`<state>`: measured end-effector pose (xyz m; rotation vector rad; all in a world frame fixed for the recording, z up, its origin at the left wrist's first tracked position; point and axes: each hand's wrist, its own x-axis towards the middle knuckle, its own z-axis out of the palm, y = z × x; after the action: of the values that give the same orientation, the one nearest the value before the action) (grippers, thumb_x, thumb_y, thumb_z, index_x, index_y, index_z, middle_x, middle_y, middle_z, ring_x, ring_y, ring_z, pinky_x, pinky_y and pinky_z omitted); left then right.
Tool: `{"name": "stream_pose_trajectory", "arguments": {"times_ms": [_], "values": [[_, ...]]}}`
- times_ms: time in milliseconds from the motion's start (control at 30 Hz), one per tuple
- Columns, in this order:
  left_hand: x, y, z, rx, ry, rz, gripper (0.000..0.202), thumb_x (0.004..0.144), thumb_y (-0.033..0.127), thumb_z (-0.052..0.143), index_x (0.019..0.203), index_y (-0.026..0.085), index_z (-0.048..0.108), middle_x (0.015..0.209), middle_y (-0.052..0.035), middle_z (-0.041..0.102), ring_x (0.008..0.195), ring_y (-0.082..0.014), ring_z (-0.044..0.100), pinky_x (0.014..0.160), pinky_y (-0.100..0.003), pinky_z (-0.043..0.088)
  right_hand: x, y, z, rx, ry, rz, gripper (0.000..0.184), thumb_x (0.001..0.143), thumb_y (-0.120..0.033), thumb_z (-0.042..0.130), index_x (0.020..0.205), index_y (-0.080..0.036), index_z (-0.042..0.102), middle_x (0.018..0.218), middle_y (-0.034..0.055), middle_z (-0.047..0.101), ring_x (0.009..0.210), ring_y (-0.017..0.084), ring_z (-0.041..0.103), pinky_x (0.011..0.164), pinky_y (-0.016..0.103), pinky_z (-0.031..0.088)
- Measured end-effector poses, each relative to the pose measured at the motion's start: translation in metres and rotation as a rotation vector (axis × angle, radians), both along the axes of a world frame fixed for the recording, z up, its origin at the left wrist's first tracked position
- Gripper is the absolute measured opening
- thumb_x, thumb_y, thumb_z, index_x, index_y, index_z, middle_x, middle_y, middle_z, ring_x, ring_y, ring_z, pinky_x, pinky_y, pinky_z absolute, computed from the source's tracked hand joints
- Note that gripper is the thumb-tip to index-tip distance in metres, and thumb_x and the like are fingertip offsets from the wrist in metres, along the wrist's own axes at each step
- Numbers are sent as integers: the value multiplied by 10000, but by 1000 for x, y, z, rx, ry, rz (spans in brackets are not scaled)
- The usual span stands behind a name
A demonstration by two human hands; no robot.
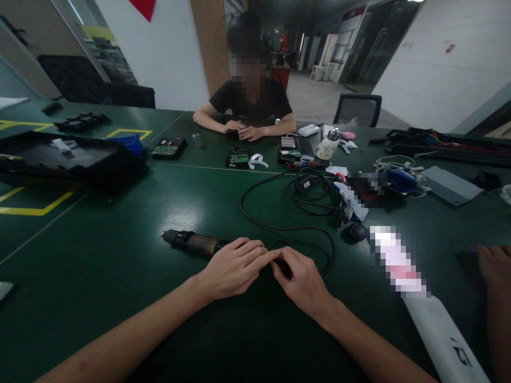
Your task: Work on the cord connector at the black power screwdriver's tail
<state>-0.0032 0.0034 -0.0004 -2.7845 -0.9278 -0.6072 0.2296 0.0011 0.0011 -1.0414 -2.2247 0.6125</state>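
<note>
An electric screwdriver (199,243) lies on the green table, its bit end pointing left. My left hand (235,270) is closed over its rear end, with the fingers reaching right and the thumb hidden. Close beside it, my right hand (301,277) is bent into a pinch, its fingertips meeting my left index finger. Whatever lies between those right fingertips is hidden. A black cable (332,247) curves over the table behind my right hand, and its near end runs out of sight by my fingers.
Across the table sits a person (251,101), hands together. Small circuit-board units (239,157) lie near them. A large black casing (72,159) stands left. Coiled cable, a pen cup (327,146) and a white bar-shaped object (443,330) are right. Another person's hand (495,266) shows at far right.
</note>
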Motion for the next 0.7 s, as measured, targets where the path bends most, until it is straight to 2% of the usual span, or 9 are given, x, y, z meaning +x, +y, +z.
{"name": "stream_pose_trajectory", "arguments": {"times_ms": [133,300,467,567,700], "values": [[0,1,-1,9,-24,37,532,1017,246,515,1535,160,428,1263,-87,692,1202,-233,623,996,-387,483,0,0,-2,-2,7,9,88,987,-148,579,988,-234,560,943,39,658,834,204,662,694,327,552],[-1,0,-1,6,3,-44,606,977,182,518,1569,182,389,1306,-83,679,1229,-232,606,1071,-416,447,0,0,-2,-8,3,1,74,994,-151,569,990,-225,563,944,48,653,830,207,657,699,330,558],[-2,0,-2,15,-26,-3,585,1000,205,520,1569,178,387,1301,-79,681,1236,-230,604,1070,-422,449,0,0,-1,1,-2,-2,64,999,-161,572,987,-224,570,933,47,652,813,203,655,666,320,556],[-1,1,-2,28,-26,-11,569,1004,209,520,1559,182,401,1294,-79,686,1238,-225,613,1063,-415,459,0,1,-1,6,0,-1,62,995,-165,581,990,-227,583,936,46,660,820,204,661,673,322,561],[1,1,-1,56,-38,41,522,1027,233,513,1538,170,429,1239,-76,708,1192,-221,635,1051,-412,463,1,1,-1,-6,9,9,87,1001,-161,568,1040,-231,600,966,47,669,856,208,668,715,330,569]]}}
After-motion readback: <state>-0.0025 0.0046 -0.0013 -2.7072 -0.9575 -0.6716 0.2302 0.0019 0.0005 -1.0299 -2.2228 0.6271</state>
